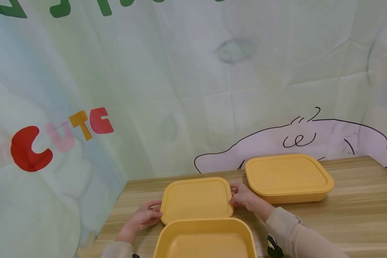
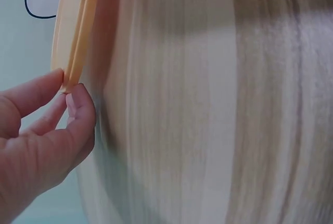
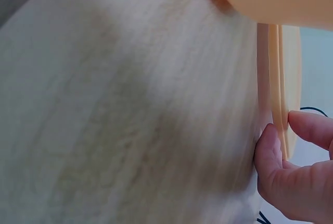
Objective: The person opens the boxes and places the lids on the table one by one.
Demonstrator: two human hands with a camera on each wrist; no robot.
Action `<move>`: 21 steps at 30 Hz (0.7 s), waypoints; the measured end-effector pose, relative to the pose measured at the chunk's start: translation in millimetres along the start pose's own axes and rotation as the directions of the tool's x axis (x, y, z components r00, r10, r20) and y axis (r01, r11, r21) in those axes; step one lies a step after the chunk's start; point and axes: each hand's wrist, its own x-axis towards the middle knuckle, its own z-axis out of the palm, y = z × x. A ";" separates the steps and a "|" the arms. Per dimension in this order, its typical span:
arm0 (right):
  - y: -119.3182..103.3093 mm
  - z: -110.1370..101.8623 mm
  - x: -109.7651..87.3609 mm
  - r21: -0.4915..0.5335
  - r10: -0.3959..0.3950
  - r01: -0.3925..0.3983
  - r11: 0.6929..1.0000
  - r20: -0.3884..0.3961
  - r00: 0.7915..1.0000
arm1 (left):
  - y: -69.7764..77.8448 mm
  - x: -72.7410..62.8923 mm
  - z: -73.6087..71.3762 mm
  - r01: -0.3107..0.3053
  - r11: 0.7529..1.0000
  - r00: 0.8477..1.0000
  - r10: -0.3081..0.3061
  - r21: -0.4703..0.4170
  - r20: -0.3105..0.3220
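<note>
A yellow rectangular lid [image 1: 196, 199] with rounded corners is held level between both hands, close over the table. My left hand [image 1: 145, 216] pinches its left edge; the left wrist view shows thumb and fingers on the rim of the lid [image 2: 78, 31]. At the opposite edge, my right hand [image 1: 243, 197] pinches the rim, with thumb and fingertips on either side of the lid [image 3: 283, 88] in the right wrist view. Directly in front of the lid stands an open yellow container [image 1: 209, 243], its near part cut off by the frame.
Behind the right hand, a second yellow container [image 1: 288, 177] sits with its lid on. The wood-grain table [image 1: 358, 215] runs up to a printed cloth backdrop [image 1: 167, 89]. A small dark item [image 1: 274, 247] lies beside the right sleeve.
</note>
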 end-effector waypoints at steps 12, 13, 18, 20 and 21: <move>2.7 -0.1 -0.9 -0.099 -0.050 0.048 0.994 -0.015 0.999 | -2.0 3.8 5.0 0.003 0.994 0.998 0.004 0.113 -0.062; 2.6 -0.2 -0.7 -0.107 -0.052 0.050 0.993 -0.012 0.999 | -1.7 3.4 5.7 0.000 0.991 0.998 0.009 0.130 -0.064; 1.8 1.4 -0.8 -0.144 -0.064 0.059 0.988 -0.035 0.997 | 0.3 1.6 8.7 -0.026 0.975 0.997 0.041 0.222 -0.061; 1.4 2.3 -1.2 -0.160 -0.065 0.055 0.986 -0.053 0.996 | 1.0 1.4 9.5 -0.023 0.971 0.997 0.039 0.238 -0.066; 1.4 2.6 -1.3 -0.169 -0.065 0.054 0.984 -0.058 0.996 | 1.3 1.4 9.6 -0.018 0.970 0.997 0.036 0.244 -0.071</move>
